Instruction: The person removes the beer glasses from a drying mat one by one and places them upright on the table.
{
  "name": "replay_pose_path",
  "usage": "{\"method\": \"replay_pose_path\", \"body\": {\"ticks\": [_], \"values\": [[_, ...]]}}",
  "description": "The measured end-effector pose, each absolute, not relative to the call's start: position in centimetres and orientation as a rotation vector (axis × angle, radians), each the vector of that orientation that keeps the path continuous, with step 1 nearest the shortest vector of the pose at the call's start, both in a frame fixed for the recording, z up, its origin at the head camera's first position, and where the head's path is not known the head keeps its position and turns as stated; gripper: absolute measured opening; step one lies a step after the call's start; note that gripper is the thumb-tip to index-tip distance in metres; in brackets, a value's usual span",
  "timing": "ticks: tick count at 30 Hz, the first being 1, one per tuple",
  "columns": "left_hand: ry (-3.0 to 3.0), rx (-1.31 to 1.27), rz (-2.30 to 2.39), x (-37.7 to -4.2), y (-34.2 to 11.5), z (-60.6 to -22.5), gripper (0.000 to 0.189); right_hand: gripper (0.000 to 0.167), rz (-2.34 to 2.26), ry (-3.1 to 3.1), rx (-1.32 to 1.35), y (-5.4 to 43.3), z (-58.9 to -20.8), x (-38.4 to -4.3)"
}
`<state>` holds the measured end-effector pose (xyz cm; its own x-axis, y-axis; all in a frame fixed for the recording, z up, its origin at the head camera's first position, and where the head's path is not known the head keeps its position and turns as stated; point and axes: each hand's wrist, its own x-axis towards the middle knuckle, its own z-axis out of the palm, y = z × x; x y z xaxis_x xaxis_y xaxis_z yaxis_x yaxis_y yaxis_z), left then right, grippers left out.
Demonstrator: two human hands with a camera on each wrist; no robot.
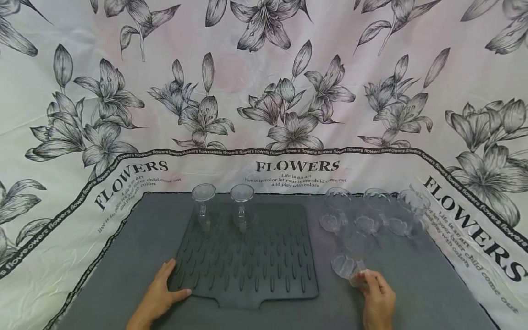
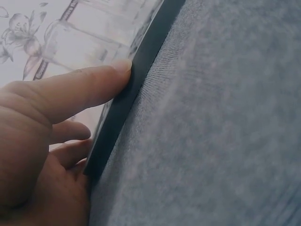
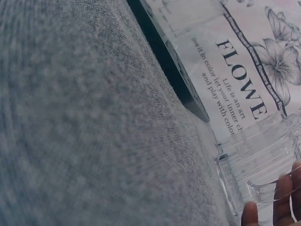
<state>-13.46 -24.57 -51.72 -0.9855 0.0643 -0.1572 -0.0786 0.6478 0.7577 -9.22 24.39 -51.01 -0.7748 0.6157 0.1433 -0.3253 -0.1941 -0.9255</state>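
Observation:
At the left front corner of a dark green ridged drying mat (image 1: pixel 272 275), my left hand (image 1: pixel 158 291) rests with thumb and fingers spread around the corner. Its straight thumb (image 2: pixel 89 89) touches the mat's edge (image 2: pixel 129 96) in the left wrist view. My right hand (image 1: pixel 379 293) pinches a clear glass mug (image 1: pixel 344 266) by its handle, to the right of the mat. Ribbed glass of this mug (image 3: pixel 258 155) shows in the right wrist view, beside my fingers (image 3: pixel 282 197). Whether the mug touches the table cannot be told.
Two clear glass mugs, a left one (image 1: pixel 204 208) and a right one (image 1: pixel 242 208), stand at the mat's back left, handles toward me. Several more clear mugs (image 1: pixel 371 211) stand at the back right of the grey table (image 1: pixel 416 284). Flower-printed cloth (image 1: pixel 297 176) surrounds the table.

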Motion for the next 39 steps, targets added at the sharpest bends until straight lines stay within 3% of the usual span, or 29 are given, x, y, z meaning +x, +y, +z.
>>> {"method": "replay_pose_path", "body": {"ticks": [19,24,33,39], "values": [[2.721,-0.011,1.258,-13.5,-24.6,-51.9,0.107,0.015,1.369,-1.465,-0.511,25.3,-46.4,-8.7],[2.728,-0.013,1.262,-13.4,-24.8,-51.9,0.108,0.016,1.306,-1.367,-0.265,24.3,-43.1,-7.9],[2.707,-0.023,1.261,-13.2,-24.7,-52.0,0.113,0.014,1.671,-0.955,0.527,19.8,-37.6,-9.0],[2.694,-0.028,1.274,-13.4,-24.6,-52.0,0.112,0.013,1.742,-1.097,0.678,16.9,-37.2,-11.8]]}}
